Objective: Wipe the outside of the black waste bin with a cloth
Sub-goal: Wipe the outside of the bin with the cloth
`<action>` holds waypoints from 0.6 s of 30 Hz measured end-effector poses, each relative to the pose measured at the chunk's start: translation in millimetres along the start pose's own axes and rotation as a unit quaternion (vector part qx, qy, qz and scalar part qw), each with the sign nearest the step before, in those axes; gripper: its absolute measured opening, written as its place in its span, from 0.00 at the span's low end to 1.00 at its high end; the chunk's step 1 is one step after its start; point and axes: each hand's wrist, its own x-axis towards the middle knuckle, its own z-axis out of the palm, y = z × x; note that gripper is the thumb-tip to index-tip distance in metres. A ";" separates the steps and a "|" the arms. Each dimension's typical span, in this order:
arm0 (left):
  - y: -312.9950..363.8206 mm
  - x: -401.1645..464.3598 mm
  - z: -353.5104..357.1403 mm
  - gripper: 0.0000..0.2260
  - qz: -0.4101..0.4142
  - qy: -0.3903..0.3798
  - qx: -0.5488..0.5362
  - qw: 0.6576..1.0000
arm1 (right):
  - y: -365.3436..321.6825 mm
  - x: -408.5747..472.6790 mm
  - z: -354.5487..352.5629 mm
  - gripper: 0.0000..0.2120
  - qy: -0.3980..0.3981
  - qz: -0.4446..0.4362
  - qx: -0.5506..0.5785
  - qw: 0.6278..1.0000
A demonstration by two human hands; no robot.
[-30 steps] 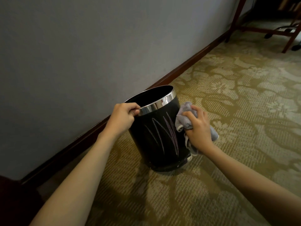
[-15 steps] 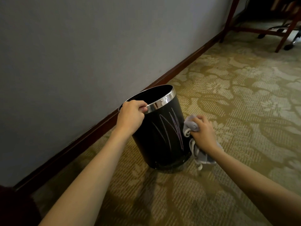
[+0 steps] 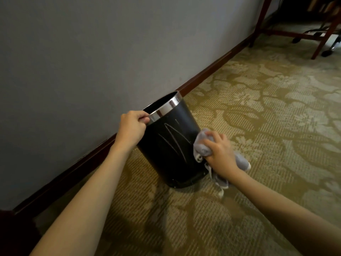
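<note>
The black waste bin (image 3: pixel 171 148) with a chrome rim stands on the carpet near the wall, tilted towards the wall. Pale scribbled lines mark its near side. My left hand (image 3: pixel 132 129) grips the chrome rim at the bin's left edge. My right hand (image 3: pixel 220 151) holds a bunched grey cloth (image 3: pixel 202 145) against the lower right side of the bin. Loose ends of the cloth hang below and behind the hand.
A grey wall (image 3: pixel 92 61) with a dark wooden skirting board (image 3: pixel 206 74) runs along the left. Patterned olive carpet (image 3: pixel 267 117) covers the floor. Wooden furniture legs (image 3: pixel 321 39) and a chair's castors (image 3: pixel 326 52) stand at the far upper right.
My right hand has slid the cloth down the bin's right side from near the rim to its lower part. The left hand kept its grip on the rim and the bin leaned more.
</note>
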 end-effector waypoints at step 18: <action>-4.8 -5.1 15.8 0.09 0.024 0.025 -0.002 0.999 | -44.1 79.3 -21.9 0.12 0.065 -0.064 0.034 0.995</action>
